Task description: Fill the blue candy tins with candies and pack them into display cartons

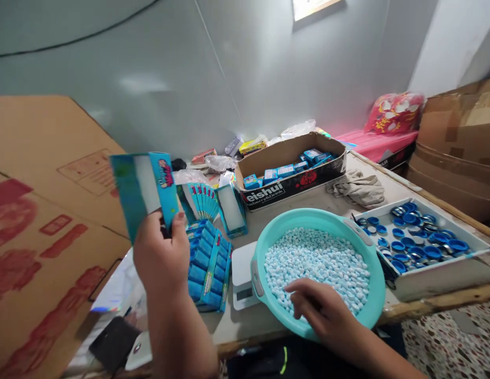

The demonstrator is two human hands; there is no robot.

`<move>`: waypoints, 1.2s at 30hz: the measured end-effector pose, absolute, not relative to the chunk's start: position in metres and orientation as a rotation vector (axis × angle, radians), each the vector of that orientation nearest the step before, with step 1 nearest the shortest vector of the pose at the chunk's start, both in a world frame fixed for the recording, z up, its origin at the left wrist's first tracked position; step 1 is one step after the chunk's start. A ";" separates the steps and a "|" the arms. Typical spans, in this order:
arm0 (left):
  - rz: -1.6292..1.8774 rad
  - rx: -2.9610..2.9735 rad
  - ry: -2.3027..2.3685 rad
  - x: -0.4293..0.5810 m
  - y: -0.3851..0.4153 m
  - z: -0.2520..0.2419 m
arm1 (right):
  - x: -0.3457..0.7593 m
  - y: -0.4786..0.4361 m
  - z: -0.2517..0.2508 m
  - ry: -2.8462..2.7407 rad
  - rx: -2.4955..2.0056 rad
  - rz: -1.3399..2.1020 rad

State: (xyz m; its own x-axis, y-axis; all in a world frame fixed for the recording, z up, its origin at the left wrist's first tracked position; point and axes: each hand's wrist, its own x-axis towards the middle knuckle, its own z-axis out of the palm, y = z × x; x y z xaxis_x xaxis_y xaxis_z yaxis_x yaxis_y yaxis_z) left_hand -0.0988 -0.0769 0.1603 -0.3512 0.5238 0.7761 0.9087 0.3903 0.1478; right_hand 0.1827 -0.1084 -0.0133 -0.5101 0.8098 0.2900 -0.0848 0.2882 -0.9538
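My left hand [160,252] is raised at the left and grips a flat, unfolded blue carton [144,189] by its lower edge, fingers closed on it. My right hand [322,310] rests inside a teal plastic basin [373,252], its fingers curled down into a heap of small white and pale blue candies [320,258]. Whether the fingers hold any candy is hidden. Under the raised carton lies a pack of filled blue boxes [208,263], and a white scale [242,273] sits partly beneath the basin.
Behind are a fan of flat blue cartons [203,200], an open cardboard box [268,158] with small blue packets, a grey rag [358,188] and a white tray [434,273] of blue caps. Large cardboard sheets [43,221] lean at the left. Cardboard boxes [458,142] stand at the right.
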 end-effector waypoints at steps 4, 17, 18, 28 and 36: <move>-0.110 -1.332 -2.547 -0.133 -0.090 0.151 | 0.236 -0.093 -0.011 -1.496 -1.164 0.867; 0.013 -1.169 -2.684 -0.139 -0.091 0.140 | 0.389 0.071 -0.080 -1.829 -2.295 0.552; -0.071 -1.128 -2.594 -0.131 -0.092 0.142 | 0.390 0.072 -0.081 -1.825 -2.327 0.521; -0.078 -1.954 -2.136 -0.026 0.107 0.118 | 0.292 0.161 0.035 -2.345 -1.557 0.143; 0.335 -2.060 -2.392 -0.072 0.173 0.062 | 0.206 0.190 0.023 -2.357 -1.469 0.033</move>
State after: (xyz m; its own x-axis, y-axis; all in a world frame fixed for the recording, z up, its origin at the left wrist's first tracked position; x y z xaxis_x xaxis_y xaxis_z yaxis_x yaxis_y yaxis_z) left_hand -0.0724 0.1729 0.0620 -0.1576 0.9741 -0.1618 0.9812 0.1360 -0.1372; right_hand 0.2061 0.1896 0.0232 -0.3935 0.8725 0.2898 0.8640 0.4587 -0.2078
